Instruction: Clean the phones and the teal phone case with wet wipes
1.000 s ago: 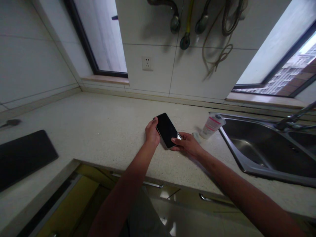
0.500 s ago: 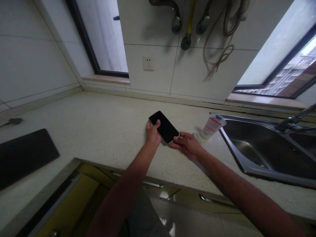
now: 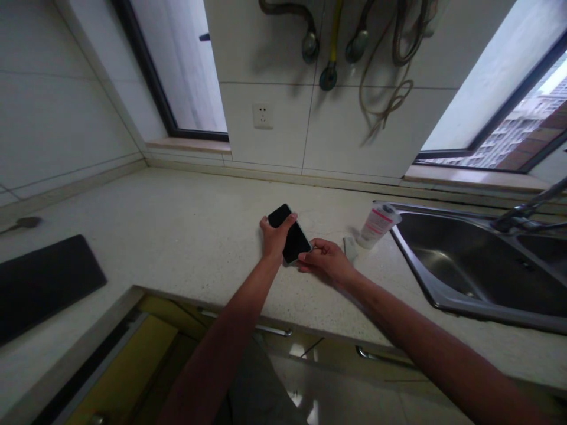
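Both hands are grasping a smartphone [image 3: 292, 239] above the countertop [image 3: 199, 224], its dark screen facing up; whether its underside is touching the surface I cannot tell. The left hand [image 3: 273, 239] is gripping it from the left side, fingers wrapping the upper-left edge while the thumb is stretching across the screen to the opposite long edge. Half a second ago that thumb was only reaching just past the near edge, so it is now covering more of the glass. The right hand [image 3: 326, 260] is pinching the lower end, its thumb lying at the corner and other fingers curling beside and beneath.

The phone's lower end is now sitting further left than in the previous frame, and it is slanting less across the counter. The right hand is following it leftward, leaving more of a small pale object [image 3: 349, 249] showing beside the squeeze tube [image 3: 378, 225]. That tube is standing in the same place, near the rim of the stainless-steel sink [image 3: 411, 268]. A black flat panel [image 3: 48, 283] is lying unchanged at far left.
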